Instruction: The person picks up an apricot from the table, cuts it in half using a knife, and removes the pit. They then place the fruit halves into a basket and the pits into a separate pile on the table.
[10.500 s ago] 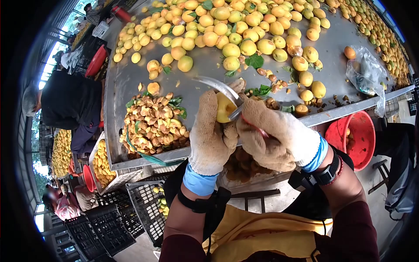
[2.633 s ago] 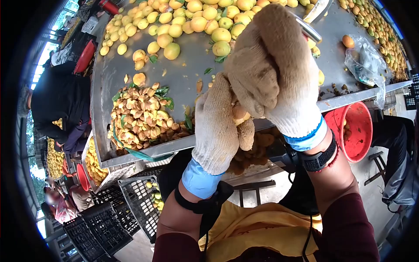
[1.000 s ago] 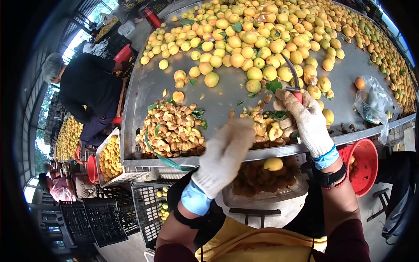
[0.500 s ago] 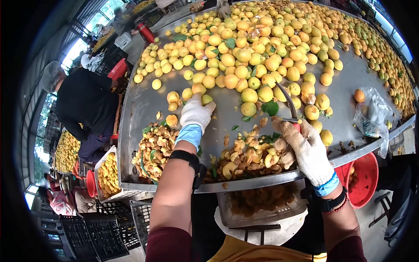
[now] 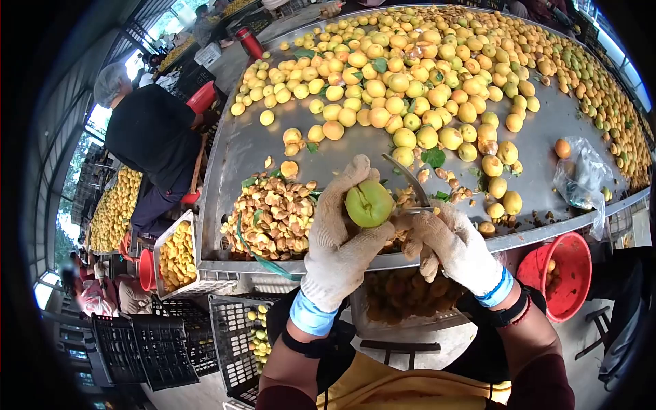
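Observation:
My gloved left hand (image 5: 338, 236) is closed around a greenish apricot (image 5: 369, 203), holding it above the near edge of the metal table (image 5: 328, 156). A crease or cut line shows on the fruit's face. Just to its right, my gloved right hand (image 5: 454, 239) grips a knife with a curved blade (image 5: 408, 179), its tip pointing up and away; the fingers hide the handle. Behind my left hand lies a heap of apricot pits and pieces (image 5: 273, 217). Whole yellow apricots (image 5: 383, 89) spread across the far part of the table.
A clear plastic bag (image 5: 583, 178) lies at the table's right. Red basins (image 5: 564, 277) and a crate of fruit pieces (image 5: 417, 301) are below the edge. A person (image 5: 150, 137) in dark clothes works at the left, near a crate of apricots (image 5: 179, 256) and black crates (image 5: 147, 348).
My left hand has come back from the loose fruit toward me and now holds the greenish apricot. My right hand, still with the knife, has moved slightly left, close to it.

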Action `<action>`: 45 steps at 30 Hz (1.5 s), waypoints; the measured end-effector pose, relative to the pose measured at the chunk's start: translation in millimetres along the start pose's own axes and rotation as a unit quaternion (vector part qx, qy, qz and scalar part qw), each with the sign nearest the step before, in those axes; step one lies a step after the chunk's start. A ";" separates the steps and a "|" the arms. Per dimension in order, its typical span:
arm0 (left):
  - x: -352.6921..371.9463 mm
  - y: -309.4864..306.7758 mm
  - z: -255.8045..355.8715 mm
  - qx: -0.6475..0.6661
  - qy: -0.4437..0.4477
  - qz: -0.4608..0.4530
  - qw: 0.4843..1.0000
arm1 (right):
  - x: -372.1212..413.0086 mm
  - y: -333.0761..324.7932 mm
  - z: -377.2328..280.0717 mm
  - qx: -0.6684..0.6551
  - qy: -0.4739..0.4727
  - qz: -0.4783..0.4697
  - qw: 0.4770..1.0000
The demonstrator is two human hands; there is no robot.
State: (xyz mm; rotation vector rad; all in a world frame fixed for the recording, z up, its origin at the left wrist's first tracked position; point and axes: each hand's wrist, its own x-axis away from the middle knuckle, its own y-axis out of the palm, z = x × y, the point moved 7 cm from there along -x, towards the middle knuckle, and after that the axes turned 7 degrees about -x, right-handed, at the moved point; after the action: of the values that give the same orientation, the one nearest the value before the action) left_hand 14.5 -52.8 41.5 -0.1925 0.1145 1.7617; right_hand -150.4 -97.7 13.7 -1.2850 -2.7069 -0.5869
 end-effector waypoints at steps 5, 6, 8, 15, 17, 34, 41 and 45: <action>6.6 2.0 -2.7 -0.031 0.033 0.043 0.998 | 9.6 9.5 -8.6 0.047 -0.034 -0.006 0.998; 5.0 2.4 -1.6 -0.049 0.056 0.041 0.996 | 9.9 10.3 -9.9 0.047 -0.033 -0.006 0.998; 3.1 3.6 -2.5 -0.063 0.077 0.037 0.994 | 10.4 10.7 -13.0 0.062 -0.048 -0.015 0.997; -0.1 -10.2 -15.5 -0.010 0.003 0.053 0.999 | 7.0 15.5 -3.2 0.094 0.000 -0.012 0.996; 1.2 -11.3 -17.3 0.027 0.010 0.053 0.998 | 6.8 15.1 3.0 0.120 0.014 0.003 0.993; 5.6 -8.8 -24.2 0.075 -0.049 0.032 0.996 | 14.8 30.9 21.2 0.100 0.121 -0.038 0.987; 5.7 -9.5 -19.4 0.113 -0.061 0.029 0.991 | 9.5 27.0 -4.4 0.303 -0.065 0.031 0.950; 2.4 -4.2 -22.9 0.274 -0.086 -0.049 0.957 | 10.5 20.9 3.9 0.322 -0.113 0.030 0.940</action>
State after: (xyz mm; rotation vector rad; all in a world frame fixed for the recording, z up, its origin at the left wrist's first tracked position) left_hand 19.6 -53.8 18.7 0.3530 0.4527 1.5763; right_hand -141.0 -76.6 19.0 -1.2817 -2.6476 0.4579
